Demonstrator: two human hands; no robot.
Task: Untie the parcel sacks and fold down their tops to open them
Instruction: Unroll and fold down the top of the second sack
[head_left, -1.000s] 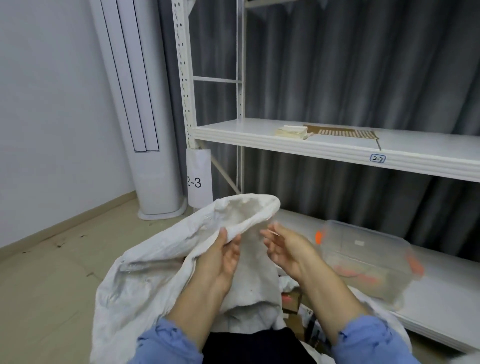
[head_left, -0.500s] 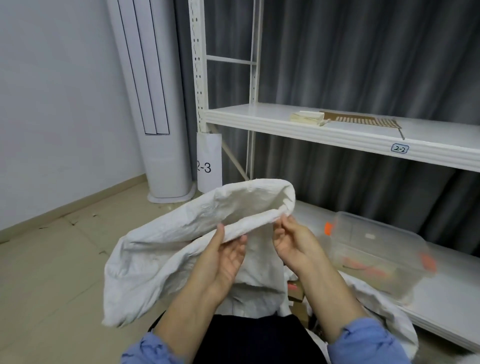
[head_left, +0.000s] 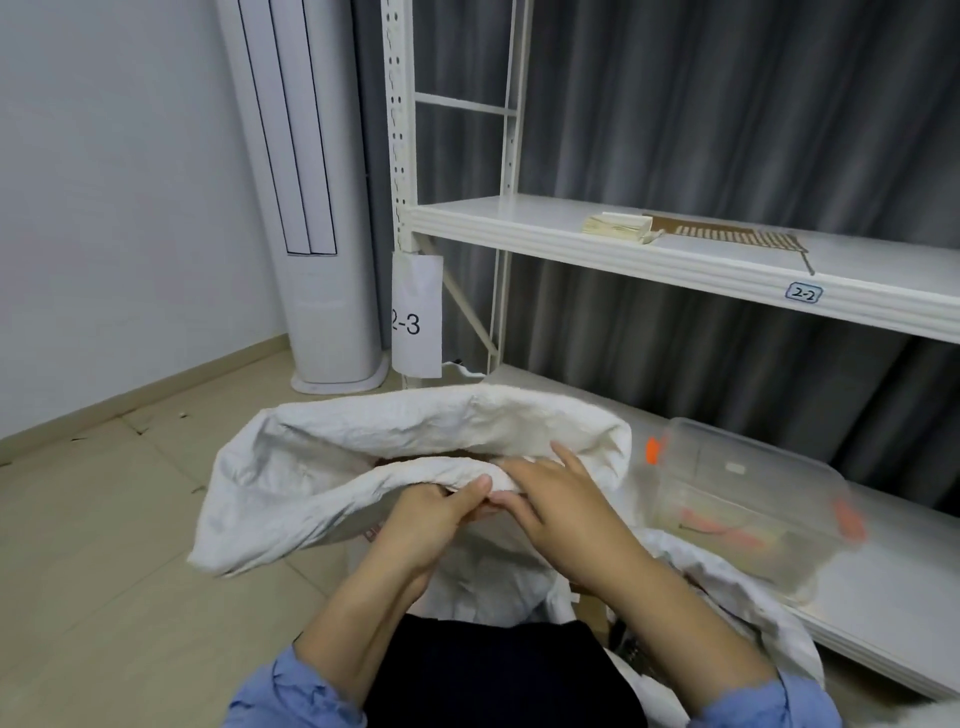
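"White woven cloth: how many sacks?"

"Two. One sack (head_left: 415, 426) is held with its mouth open in front of the rack (head_left: 397, 156), near the rack's left post. A second sack (head_left: 727, 571) lies crumpled against the rack's bottom board, partly under the right forearm."

"Hands?"

"Two, touching each other. The left hand (head_left: 431, 525) is curled round the near rim of the first sack. The right hand (head_left: 561, 499) lays its fingers over that same rim with the thumb beneath, pinching the cloth."

"Anything hard to see?"

"Inside the mouth only a dark brown sliver shows. What the second sack holds is hidden."

"Containers?"

"One clear box (head_left: 753, 499) with orange clips sits on the rack's bottom board, with blurred orange shapes inside. The board above carries one pale paper stack (head_left: 618, 228) and one brown slatted strip (head_left: 727, 239)."
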